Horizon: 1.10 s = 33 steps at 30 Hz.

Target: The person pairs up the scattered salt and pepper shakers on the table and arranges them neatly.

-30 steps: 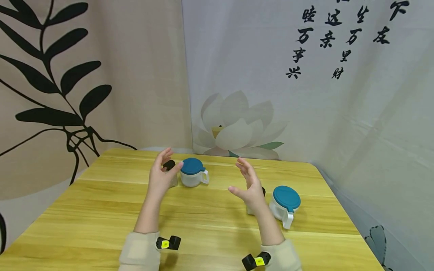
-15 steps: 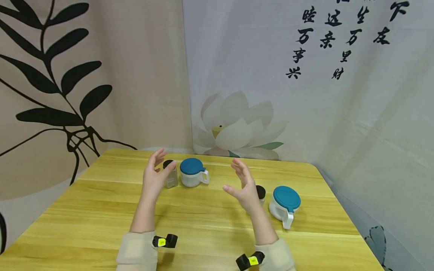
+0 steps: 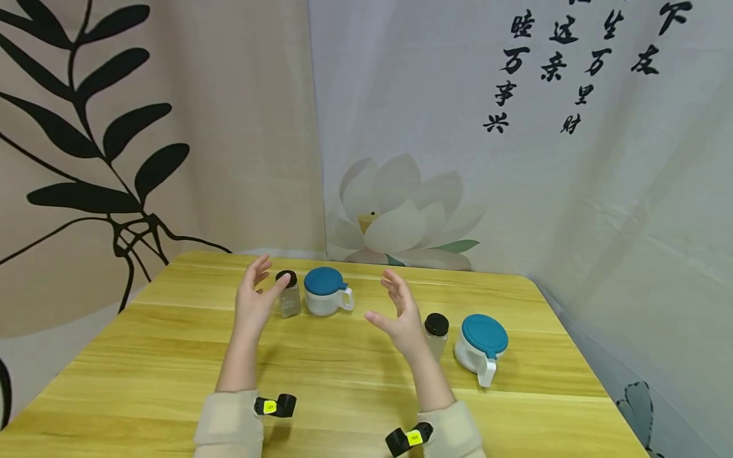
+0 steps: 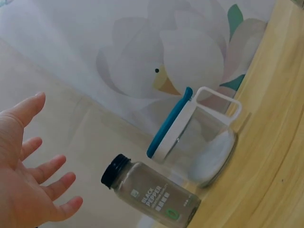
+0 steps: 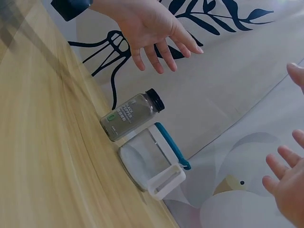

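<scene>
My left hand (image 3: 254,302) is held up over the table's left half, fingers loosely bent and holding nothing. Nearest to it stands a black pepper bottle (image 3: 291,304) with a black cap; the left wrist view shows the printed label on this bottle (image 4: 152,194). Beside that bottle is a clear seasoning jar (image 3: 324,301) with a blue lid and white handle. My right hand (image 3: 401,321), also raised with nothing in it, partly hides a second black-capped bottle (image 3: 437,334). To that bottle's right stands another blue-lidded seasoning jar (image 3: 480,346), its handle towards me.
The wooden table (image 3: 343,394) ends at a cloth backdrop (image 3: 401,114) printed with a lotus, a plant and writing. Small black cameras (image 3: 276,406) sit on both wrists. In the left jar (image 4: 211,156) lies a white substance at the bottom.
Both hands have drifted to the left, still raised and holding nothing. More of both black-capped bottles now shows. The bottles and jars have stayed in place.
</scene>
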Tool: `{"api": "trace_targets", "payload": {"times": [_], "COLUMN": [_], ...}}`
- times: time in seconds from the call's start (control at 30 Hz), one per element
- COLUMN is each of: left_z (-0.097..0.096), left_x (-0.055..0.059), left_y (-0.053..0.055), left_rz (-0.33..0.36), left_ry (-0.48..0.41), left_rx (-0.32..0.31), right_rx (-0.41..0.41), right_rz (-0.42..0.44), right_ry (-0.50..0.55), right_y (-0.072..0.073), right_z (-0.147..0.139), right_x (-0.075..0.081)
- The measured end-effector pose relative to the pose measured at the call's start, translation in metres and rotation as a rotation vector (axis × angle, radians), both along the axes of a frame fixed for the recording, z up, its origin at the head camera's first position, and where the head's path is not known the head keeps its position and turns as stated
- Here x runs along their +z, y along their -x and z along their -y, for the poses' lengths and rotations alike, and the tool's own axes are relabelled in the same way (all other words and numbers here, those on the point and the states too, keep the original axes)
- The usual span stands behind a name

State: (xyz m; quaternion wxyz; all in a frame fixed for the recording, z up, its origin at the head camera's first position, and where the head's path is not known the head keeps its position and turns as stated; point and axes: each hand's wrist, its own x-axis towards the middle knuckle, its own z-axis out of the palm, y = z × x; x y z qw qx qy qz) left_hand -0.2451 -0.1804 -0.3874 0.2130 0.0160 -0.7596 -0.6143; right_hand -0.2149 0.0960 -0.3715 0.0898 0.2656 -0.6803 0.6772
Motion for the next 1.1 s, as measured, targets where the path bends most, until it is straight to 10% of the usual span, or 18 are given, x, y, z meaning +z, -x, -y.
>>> {"api": "trace_targets", "payload": {"times": [1.1], "left_z": [0.016], "left_x": [-0.036], "left_y": [0.015], "left_rz": [0.074], "left_ry": [-0.028], "left_rx": [0.031], "right_rx": [-0.059], "right_rz": [0.084], "right_ry": [-0.006], "right_y": [0.021], "right_z": [0.024], "right_x": [-0.032]}}
